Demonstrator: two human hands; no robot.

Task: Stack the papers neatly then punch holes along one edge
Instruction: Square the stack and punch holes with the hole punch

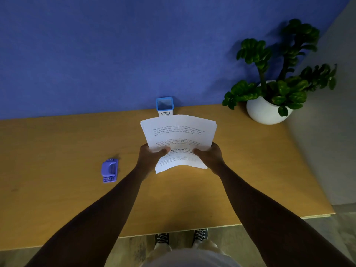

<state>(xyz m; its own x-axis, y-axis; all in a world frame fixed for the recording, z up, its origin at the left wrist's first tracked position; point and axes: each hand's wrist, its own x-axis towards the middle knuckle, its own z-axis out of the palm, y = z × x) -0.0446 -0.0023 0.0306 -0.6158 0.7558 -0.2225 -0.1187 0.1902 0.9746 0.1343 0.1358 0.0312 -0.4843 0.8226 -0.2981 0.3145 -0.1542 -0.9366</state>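
Observation:
Both hands hold a bundle of white printed papers (179, 132) above the middle of the wooden desk (57, 151). My left hand (152, 157) grips the bundle's left side with the thumb on top. My right hand (210, 157) grips its right side the same way. The sheets are slightly fanned at the far edge and bow downward at the near edge. A purple hole punch (109, 170) lies on the desk to the left of my left forearm, apart from the papers.
A blue-rimmed white pen holder (164, 106) stands behind the papers against the blue wall. A potted plant in a round white pot (264, 112) sits at the back right corner. The desk's front edge runs just above my shoes.

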